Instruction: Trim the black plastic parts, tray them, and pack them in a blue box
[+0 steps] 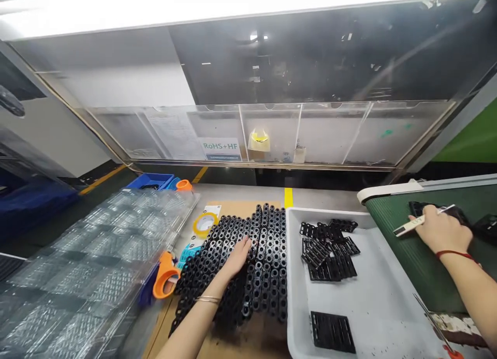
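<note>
My left hand (237,256) reaches onto a wide stack of black plastic strips with rows of round holes (267,245). Its fingertips are drawn together at one strip near the middle, and the thumb's grip is partly hidden. Over the green conveyor belt (392,224), my right hand (444,232) is closed around a slim white-handled tool (409,226) with a thin metal tip. Beneath that hand's fingers lies a black plastic part (417,208), largely covered. Beside the stack, a white tray (370,302) holds several black slotted pieces (330,253) and one flat black piece (333,332).
Clear plastic trays (112,255) are piled at the left. An orange tape dispenser (166,276) and a yellow tape roll (205,224) sit between them and the stack. A pointed metal tool (430,315) lies at lower right. A clear panel with pockets (272,134) spans the back.
</note>
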Demonstrator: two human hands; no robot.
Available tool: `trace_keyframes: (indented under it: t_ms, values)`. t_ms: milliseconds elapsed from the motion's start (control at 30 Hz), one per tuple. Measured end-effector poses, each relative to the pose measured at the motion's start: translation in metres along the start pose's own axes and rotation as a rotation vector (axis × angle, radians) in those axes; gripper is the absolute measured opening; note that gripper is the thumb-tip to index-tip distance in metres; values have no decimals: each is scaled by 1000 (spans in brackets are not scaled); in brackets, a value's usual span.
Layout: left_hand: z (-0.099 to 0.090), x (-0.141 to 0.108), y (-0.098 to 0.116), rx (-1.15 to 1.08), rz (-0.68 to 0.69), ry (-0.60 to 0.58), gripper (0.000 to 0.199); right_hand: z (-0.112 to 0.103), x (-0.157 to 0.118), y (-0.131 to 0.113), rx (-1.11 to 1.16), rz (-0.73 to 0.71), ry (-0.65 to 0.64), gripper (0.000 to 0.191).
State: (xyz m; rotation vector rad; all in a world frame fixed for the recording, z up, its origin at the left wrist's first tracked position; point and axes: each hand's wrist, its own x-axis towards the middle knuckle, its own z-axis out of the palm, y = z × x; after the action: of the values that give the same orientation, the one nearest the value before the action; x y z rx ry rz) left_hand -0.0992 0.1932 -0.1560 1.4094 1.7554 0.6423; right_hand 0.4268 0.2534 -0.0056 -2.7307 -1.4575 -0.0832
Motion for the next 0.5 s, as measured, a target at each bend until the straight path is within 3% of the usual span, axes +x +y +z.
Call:
trace_keyframes:
  t_ms: [133, 233, 300, 367, 433, 467, 500]
  values:
    - [-25, -32, 5, -71, -55, 54, 69, -24, 6, -1, 98, 17, 3, 39]
    - [-35, -76, 6, -203, -38, 74, 72, -41, 0, -2, 445, 95, 260, 40]
    - [-32, -108, 9, -284, -6, 44, 71, -46, -24, -10, 695, 32, 408, 42]
    - [-24, -136, 17, -324, 30, -26, 71, -45, -69, -23, 832, -163, 385, 37]
    - [-15, -158, 35, -372, 91, -147, 81, -43, -131, -41, 919, -408, 239, 33]
    - [-11, -166, 48, -408, 133, -234, 91, -42, -164, -50, 964, -567, 109, 31]
    - [-9, -173, 61, -454, 182, -334, 101, -43, -196, -60, 1055, -814, -47, 25]
